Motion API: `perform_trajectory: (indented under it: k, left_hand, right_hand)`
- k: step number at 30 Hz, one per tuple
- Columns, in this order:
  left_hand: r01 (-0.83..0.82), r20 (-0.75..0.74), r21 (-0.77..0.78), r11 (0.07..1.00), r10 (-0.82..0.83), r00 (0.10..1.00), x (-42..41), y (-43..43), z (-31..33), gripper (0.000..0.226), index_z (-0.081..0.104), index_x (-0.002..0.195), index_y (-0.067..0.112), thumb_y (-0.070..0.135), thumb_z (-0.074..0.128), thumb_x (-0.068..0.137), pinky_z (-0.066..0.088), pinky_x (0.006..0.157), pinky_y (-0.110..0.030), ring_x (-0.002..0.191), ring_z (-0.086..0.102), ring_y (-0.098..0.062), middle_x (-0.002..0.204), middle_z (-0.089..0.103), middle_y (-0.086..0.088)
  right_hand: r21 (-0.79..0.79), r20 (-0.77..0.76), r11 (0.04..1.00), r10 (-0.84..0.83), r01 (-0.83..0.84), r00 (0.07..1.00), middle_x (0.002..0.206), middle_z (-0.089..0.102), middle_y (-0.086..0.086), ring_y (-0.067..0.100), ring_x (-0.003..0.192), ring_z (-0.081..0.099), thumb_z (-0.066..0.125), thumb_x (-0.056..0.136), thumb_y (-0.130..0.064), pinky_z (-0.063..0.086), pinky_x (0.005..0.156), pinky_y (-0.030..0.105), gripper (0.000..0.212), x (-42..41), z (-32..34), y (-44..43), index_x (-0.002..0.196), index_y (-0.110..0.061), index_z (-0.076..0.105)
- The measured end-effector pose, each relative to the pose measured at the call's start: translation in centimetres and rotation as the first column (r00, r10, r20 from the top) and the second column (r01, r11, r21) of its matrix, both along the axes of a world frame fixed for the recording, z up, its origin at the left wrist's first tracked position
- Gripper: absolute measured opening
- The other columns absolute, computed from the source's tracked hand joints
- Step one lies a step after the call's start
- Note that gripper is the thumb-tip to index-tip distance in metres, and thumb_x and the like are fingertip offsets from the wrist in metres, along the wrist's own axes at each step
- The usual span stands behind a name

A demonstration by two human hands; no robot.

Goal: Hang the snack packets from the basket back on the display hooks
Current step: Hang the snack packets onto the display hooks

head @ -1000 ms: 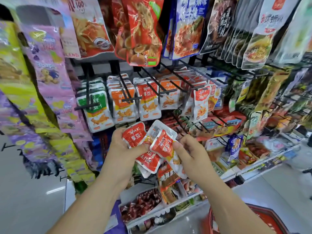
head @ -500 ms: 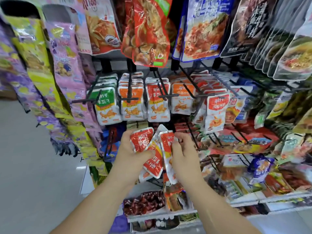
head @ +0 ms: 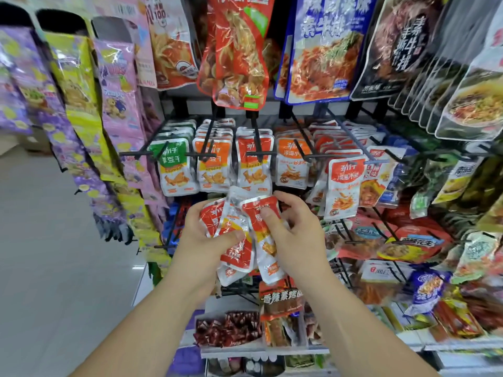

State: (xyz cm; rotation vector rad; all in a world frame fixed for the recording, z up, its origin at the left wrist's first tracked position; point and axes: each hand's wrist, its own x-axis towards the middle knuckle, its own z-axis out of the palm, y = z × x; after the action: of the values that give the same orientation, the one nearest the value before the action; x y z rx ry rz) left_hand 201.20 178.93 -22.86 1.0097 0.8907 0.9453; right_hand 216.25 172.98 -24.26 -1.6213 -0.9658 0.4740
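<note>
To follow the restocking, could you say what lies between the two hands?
Head view: red-and-white snack packets, held by the left hand and right hand.

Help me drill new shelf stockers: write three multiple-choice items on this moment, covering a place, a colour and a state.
1. The small red-and-white foil snack packets are: A) held below the hanging orange-topped packets; B) on the floor; C) on a hook.
2. The top band of the leftmost small hanging packet is: A) blue; B) green; C) black.
3. The left hand: A) hangs empty; B) touches a hook; C) grips packets.
Key: A, they sit in hand under that row; B, the band shows green; C, its thumb clamps the bunch.
</note>
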Motion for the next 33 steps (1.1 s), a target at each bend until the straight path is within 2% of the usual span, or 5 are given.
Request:
perform_trajectory:
  k: [3, 8, 12, 17, 33]
  left_hand:
    - [-0.086, 0.028, -0.012, 0.996, 0.086, 0.996, -0.8, 0.6, 0.1, 0.061, 0.057, 0.120, 0.028, -0.015, 0.075, 0.082, 0.060, 0.081, -0.046, 0.098, 0.075, -0.028, 0.111, 0.074, -0.005]
    - [-0.100, 0.066, -0.014, 0.995, 0.101, 0.993, -1.9, 1.6, 0.4, 0.060, 0.056, 0.116, 0.033, -0.013, 0.075, 0.083, 0.060, 0.082, -0.047, 0.097, 0.075, -0.026, 0.106, 0.075, 0.000]
    - [-0.086, 0.069, -0.009, 0.996, 0.086, 0.994, -2.3, 2.0, 0.7, 0.061, 0.057, 0.116, 0.032, -0.014, 0.075, 0.081, 0.061, 0.079, -0.046, 0.092, 0.077, -0.023, 0.104, 0.077, 0.000]
    - [-0.066, 0.060, -0.013, 0.998, 0.066, 0.996, -2.5, 2.5, 0.8, 0.064, 0.055, 0.127, 0.026, -0.013, 0.077, 0.081, 0.061, 0.080, -0.046, 0.097, 0.077, -0.026, 0.111, 0.075, -0.005]
    - [-0.029, 0.074, -0.009, 1.000, 0.029, 0.997, -3.1, 3.5, 1.2, 0.066, 0.055, 0.131, 0.025, -0.012, 0.076, 0.082, 0.060, 0.091, -0.054, 0.105, 0.075, -0.031, 0.116, 0.074, -0.007]
  right_hand:
    - [0.044, -0.094, 0.998, -0.031, 0.035, 0.995, 0.089, 0.069, 0.003, 0.013, 0.072, 0.067, 0.065, 0.096, -0.046, 0.052, 0.063, 0.030, 0.033, -0.2, 0.9, -0.1, 0.125, -0.031, 0.061]
    - [0.205, -0.072, 0.978, -0.013, 0.027, 0.997, 0.087, 0.057, 0.024, 0.016, 0.060, 0.041, 0.061, 0.096, -0.045, 0.038, 0.055, 0.033, 0.027, -1.5, 3.8, 0.2, 0.100, -0.018, 0.060]
    - [0.220, -0.010, 0.974, -0.050, 0.051, 0.999, 0.064, 0.045, -0.013, 0.005, 0.054, 0.034, 0.062, 0.099, -0.042, 0.033, 0.053, 0.022, 0.020, -2.1, 4.3, 1.1, 0.090, -0.026, 0.053]
    - [0.208, -0.040, 0.974, -0.080, 0.087, 0.996, 0.060, 0.047, -0.030, 0.000, 0.055, 0.041, 0.062, 0.101, -0.038, 0.036, 0.056, 0.014, 0.020, -2.5, 4.3, 2.3, 0.088, -0.026, 0.051]
    - [0.207, -0.099, 0.966, -0.136, 0.154, 0.986, 0.058, 0.046, -0.024, 0.002, 0.050, 0.037, 0.061, 0.101, -0.039, 0.035, 0.051, 0.015, 0.026, -2.6, 4.2, 3.2, 0.097, -0.014, 0.057]
